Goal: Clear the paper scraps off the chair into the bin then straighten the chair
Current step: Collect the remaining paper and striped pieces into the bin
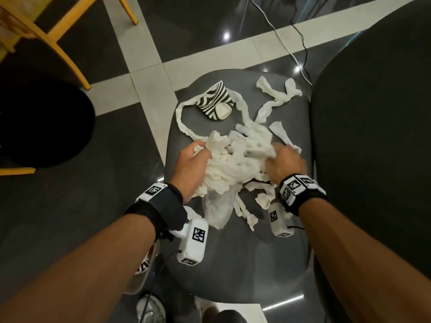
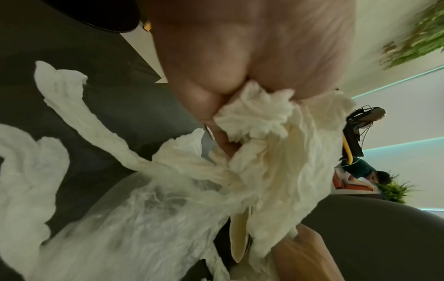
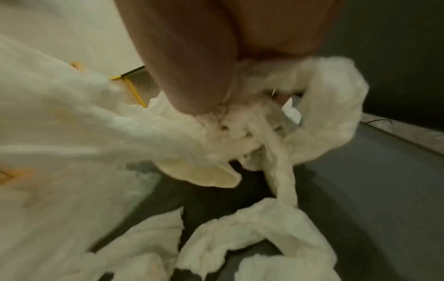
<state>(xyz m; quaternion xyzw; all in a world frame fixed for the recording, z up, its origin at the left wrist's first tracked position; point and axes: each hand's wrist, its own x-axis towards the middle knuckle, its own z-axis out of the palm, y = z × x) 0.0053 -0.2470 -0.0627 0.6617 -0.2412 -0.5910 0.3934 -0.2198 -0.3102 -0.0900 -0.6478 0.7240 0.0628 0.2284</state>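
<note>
A heap of white paper strips lies on the grey chair seat. My left hand grips the heap's left side, fingers curled into the paper. My right hand grips its right side, fingers buried in the strips. Loose strips trail toward the far end of the seat and toward me. A crushed black-and-white striped paper cup lies at the seat's far left. A thin clear plastic bag pokes out from under the heap.
The chair's dark backrest rises on the right. A black round bin stands on the floor at the left, beside yellow wooden furniture legs. Cables run over the tiled floor beyond the chair.
</note>
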